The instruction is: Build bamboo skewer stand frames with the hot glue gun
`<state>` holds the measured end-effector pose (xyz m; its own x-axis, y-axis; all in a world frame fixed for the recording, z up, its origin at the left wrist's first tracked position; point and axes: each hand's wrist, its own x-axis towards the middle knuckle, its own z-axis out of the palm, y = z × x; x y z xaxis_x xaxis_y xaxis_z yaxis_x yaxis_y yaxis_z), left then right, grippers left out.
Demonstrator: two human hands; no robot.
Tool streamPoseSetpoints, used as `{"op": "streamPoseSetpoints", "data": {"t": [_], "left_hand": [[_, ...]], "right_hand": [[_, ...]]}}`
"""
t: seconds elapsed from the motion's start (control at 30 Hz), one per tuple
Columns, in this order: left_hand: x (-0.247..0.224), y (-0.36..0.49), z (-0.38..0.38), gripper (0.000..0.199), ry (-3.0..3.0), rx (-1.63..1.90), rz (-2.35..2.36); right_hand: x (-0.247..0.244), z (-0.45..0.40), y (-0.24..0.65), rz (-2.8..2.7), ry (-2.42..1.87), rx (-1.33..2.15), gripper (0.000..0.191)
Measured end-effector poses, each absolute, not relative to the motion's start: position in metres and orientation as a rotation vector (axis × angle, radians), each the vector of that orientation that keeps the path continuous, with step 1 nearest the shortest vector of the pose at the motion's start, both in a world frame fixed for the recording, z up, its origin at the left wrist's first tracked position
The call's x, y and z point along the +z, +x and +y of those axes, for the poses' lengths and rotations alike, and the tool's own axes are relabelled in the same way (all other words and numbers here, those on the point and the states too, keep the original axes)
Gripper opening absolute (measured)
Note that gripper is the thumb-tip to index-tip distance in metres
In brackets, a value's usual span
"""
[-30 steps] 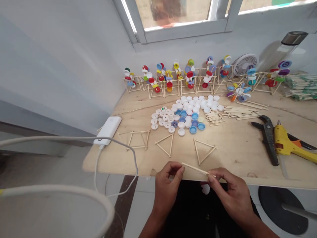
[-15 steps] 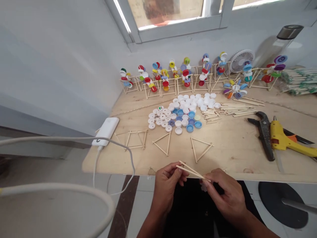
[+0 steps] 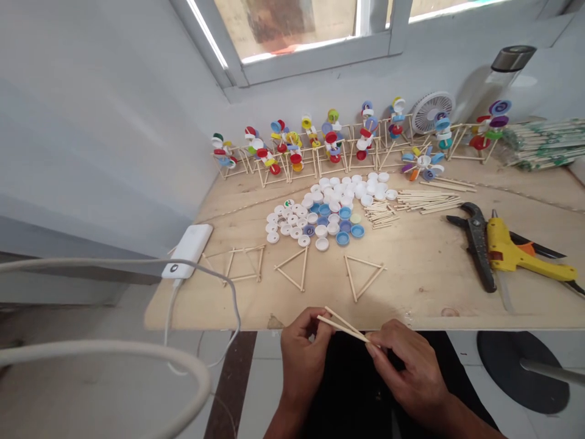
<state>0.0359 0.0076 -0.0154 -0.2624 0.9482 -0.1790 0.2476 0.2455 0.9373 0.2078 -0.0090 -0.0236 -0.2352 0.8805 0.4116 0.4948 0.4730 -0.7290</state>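
Observation:
Two thin wooden sticks (image 3: 345,327) form a narrow V just off the table's front edge. Their meeting ends are pinched between the thumb and fingers of my right hand (image 3: 406,366). My left hand (image 3: 304,353) grips the sticks near their spread ends, its fingers closed. On the table beyond lie two stick triangles, one on the left (image 3: 292,268) and one on the right (image 3: 364,277). A flat stick frame (image 3: 237,265) lies farther left.
Bottle caps (image 3: 329,210) and loose sticks (image 3: 429,200) lie mid-table. Cap-and-stick models (image 3: 333,146) line the back. Pliers (image 3: 478,247) and a yellow glue gun (image 3: 503,244) lie right. A white cable (image 3: 235,299) loops by a power bank (image 3: 194,244).
The view has shifted slightly. Both hands are a little lower in the picture with the sticks, and the left hand's fingers are drawn in more closely.

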Motion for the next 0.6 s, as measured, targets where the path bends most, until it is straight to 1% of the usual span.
{"op": "streamPoseSetpoints", "data": {"t": [0.1,0.2,0.3,0.4,0.47,0.53,0.6], "left_hand": [[-0.012,0.039,0.004,0.013,1.42,1.035,1.839],[-0.011,0.041,0.001,0.017,1.632,1.021,1.907],[-0.013,0.03,-0.002,0.018,1.715,1.022,2.01],[-0.015,0.004,-0.005,0.017,1.66,1.002,2.245],[-0.013,-0.015,-0.008,0.017,1.658,0.819,2.285],[-0.01,-0.028,-0.011,0.021,1.762,0.5,2.075],[-0.008,-0.034,-0.012,0.032,1.831,0.23,1.916]], "right_hand": [[-0.025,-0.011,0.208,-1.861,-1.147,0.619,0.011],[-0.026,-0.012,0.207,-1.858,-1.128,0.643,0.01],[-0.026,-0.013,0.21,-1.861,-1.102,0.646,0.012],[-0.022,-0.009,0.222,-1.837,-1.158,0.642,0.011],[-0.018,-0.003,0.234,-1.798,-1.272,0.634,0.01],[-0.016,0.007,0.246,-1.735,-1.397,0.59,0.008],[-0.016,0.017,0.255,-1.669,-1.489,0.522,0.008]]}}
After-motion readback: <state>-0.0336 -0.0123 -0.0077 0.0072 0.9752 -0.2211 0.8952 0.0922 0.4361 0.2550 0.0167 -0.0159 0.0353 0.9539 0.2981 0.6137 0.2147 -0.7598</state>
